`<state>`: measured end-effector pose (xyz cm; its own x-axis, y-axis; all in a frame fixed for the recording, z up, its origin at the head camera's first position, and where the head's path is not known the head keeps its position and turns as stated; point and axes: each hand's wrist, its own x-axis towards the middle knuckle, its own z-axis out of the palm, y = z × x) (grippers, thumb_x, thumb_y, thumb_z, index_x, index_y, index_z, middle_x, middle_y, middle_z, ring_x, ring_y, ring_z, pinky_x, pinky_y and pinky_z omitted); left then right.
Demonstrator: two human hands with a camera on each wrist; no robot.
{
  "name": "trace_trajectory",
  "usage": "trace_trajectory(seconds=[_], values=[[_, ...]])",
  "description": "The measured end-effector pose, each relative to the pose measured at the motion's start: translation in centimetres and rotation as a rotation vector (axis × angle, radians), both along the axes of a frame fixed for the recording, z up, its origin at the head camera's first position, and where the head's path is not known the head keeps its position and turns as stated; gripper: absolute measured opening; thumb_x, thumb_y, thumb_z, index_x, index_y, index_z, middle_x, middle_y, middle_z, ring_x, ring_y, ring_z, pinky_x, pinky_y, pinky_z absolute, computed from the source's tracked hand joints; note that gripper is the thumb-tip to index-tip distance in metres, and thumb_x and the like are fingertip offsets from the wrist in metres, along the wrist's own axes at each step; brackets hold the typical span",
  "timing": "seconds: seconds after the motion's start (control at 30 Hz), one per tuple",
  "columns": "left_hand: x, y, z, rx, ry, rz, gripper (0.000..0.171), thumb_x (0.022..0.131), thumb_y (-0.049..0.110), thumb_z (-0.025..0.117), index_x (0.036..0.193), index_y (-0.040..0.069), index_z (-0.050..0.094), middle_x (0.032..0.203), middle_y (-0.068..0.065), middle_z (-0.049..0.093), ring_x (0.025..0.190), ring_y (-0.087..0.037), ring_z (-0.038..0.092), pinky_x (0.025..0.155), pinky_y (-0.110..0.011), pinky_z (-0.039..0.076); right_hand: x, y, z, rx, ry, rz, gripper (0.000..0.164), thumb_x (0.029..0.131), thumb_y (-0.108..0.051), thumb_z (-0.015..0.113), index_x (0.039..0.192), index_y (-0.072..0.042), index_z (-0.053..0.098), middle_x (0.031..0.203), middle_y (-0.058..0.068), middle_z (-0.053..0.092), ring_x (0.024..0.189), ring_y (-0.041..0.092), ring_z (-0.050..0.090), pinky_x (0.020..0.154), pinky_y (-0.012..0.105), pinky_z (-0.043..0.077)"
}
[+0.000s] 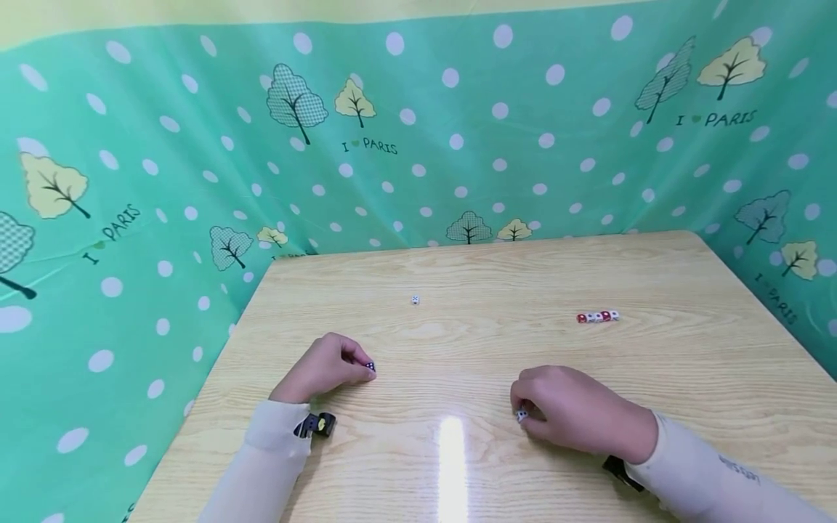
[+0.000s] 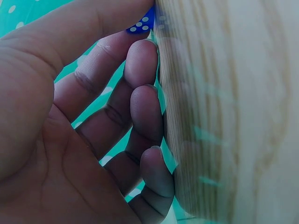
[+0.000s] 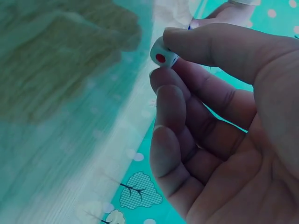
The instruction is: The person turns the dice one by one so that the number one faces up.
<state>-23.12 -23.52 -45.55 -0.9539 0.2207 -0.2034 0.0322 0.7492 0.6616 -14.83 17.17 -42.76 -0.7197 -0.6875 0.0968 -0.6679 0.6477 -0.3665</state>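
The left hand (image 1: 327, 369) pinches a blue die (image 1: 370, 367), well left of the row of red and white dice (image 1: 598, 317) on the bench (image 1: 484, 341). The right hand (image 1: 569, 408) pinches a white die (image 3: 161, 54), nearer the person than that row. Both dice are probably light, hard and slippery, best gripped across opposite faces with thumb and fingertip.
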Motion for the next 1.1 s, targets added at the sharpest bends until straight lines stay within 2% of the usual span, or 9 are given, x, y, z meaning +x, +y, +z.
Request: trace_trajectory(seconds=[0.27, 0.6, 0.83, 1.1], values=[[0.1, -0.1, 0.1, -0.003, -0.001, 0.006, 0.013, 0.078, 0.026, 0.091, 0.081, 0.024, 0.079, 0.084, 0.005, 0.074, 0.078, -0.017, 0.061, 0.069, -0.032, 0.048, -0.8, 0.5, 0.3, -0.038, -0.14, -0.012, 0.018, 0.087, -0.014, 0.081, 0.084, -0.028, 0.07, 0.075, -0.02, 0.057, 0.069, 0.002, 0.054, 0.063, 0.02, 0.047], [0.0, -0.1, 0.0, 0.015, 0.011, -0.009, 0.013, 0.078, 0.024, 0.092, 0.08, 0.023, 0.079, 0.083, 0.005, 0.073, 0.077, -0.018, 0.06, 0.069, -0.034, 0.048, -1.8, 1.7, -0.3, -0.096, -0.287, -0.019, 0.019, 0.087, -0.016, 0.083, 0.083, -0.03, 0.07, 0.076, -0.017, 0.061, 0.071, 0.004, 0.055, 0.065, 0.022, 0.048], [-0.1, 0.0, 0.0, 0.016, 0.015, -0.017, 0.013, 0.078, 0.024, 0.091, 0.08, 0.023, 0.079, 0.082, 0.005, 0.073, 0.077, -0.017, 0.061, 0.069, -0.034, 0.048, -2.3, 2.3, -0.8, -0.076, -0.291, -0.02, 0.021, 0.084, -0.015, 0.085, 0.082, -0.03, 0.07, 0.076, -0.017, 0.059, 0.071, 0.003, 0.055, 0.066, 0.022, 0.048], [0.0, -0.1, 0.1, 0.01, 0.007, -0.013, 0.013, 0.078, 0.025, 0.091, 0.081, 0.023, 0.079, 0.083, 0.005, 0.074, 0.077, -0.017, 0.06, 0.068, -0.033, 0.048, -2.3, 2.3, -0.5, -0.042, -0.264, -0.024, 0.021, 0.082, -0.015, 0.084, 0.084, -0.029, 0.069, 0.077, -0.016, 0.06, 0.072, 0.003, 0.055, 0.066, 0.022, 0.047]])
